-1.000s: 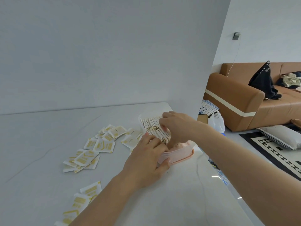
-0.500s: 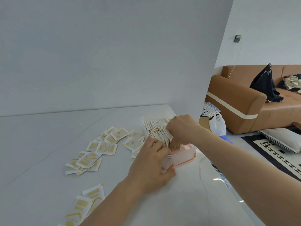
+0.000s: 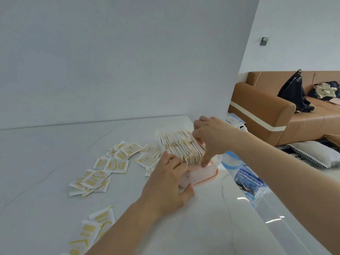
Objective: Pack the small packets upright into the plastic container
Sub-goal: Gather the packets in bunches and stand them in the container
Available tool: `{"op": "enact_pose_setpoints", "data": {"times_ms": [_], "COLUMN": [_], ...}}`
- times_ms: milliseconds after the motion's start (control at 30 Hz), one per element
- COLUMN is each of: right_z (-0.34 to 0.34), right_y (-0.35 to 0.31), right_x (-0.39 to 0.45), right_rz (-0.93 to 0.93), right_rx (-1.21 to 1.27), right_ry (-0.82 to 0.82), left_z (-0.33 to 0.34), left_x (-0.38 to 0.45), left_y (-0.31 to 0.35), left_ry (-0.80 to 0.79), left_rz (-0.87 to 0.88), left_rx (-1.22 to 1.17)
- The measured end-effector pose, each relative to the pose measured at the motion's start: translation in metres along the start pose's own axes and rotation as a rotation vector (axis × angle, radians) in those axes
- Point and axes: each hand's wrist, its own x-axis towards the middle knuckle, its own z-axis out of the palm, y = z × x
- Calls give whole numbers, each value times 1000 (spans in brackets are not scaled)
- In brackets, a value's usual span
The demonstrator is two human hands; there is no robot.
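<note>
A translucent plastic container with a pink base stands near the right edge of the white table. A dense row of white-and-yellow packets stands upright inside it, filling the far part. My left hand grips the container's near wall, thumb on the outside. My right hand rests over the right side of the row, its index finger pointing down into the empty near end. Loose packets lie flat to the left, with more close to me.
A white wall panel rises behind the table. The table's right edge runs just past the container; below it lies a clear bag with blue print. A brown sofa with a dark bag and a cushion on the floor sit farther right.
My right hand has unclenched from the packet row and shifted to its right side, the index finger now reaching down into the container. My left hand stays on the container.
</note>
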Motion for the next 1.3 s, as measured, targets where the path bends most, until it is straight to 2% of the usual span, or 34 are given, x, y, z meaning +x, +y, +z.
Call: {"op": "enact_pose_setpoints", "data": {"times_ms": [133,233,733,800,867,933,1000,1100,1167,1300], "right_z": [4,9,23,21,7,-7,-17,-20,-12,14], "right_y": [7,-2,-7,-4,7,24,36,24,4,-12], "right_x": [-3,4,7,5,-3,-10,-16,-21,-23,-24], "right_rz": [1,-1,24,10,40,117,180,211,202,146], "right_rx": [-119,-164,-116,-45,185,433,489,438,275,13], "right_ry": [-44,-2,61,55,59,136,201,130,92,173], "left_z": [1,1,0,0,0,-1,-1,-2,-2,-2], "left_x": [-1,-1,-1,-1,-1,-1,-1,-1,-2,-2], "left_y": [1,1,2,1,0,1,2,2,2,3], "left_ry": [7,18,13,5,-8,-13,-16,-26,-28,-30], "left_rz": [10,2,-3,-2,2,-3,-12,-18,-17,-13], "left_rx": [-10,-33,-42,-35,-21,-10,-5,-1,3,2]}}
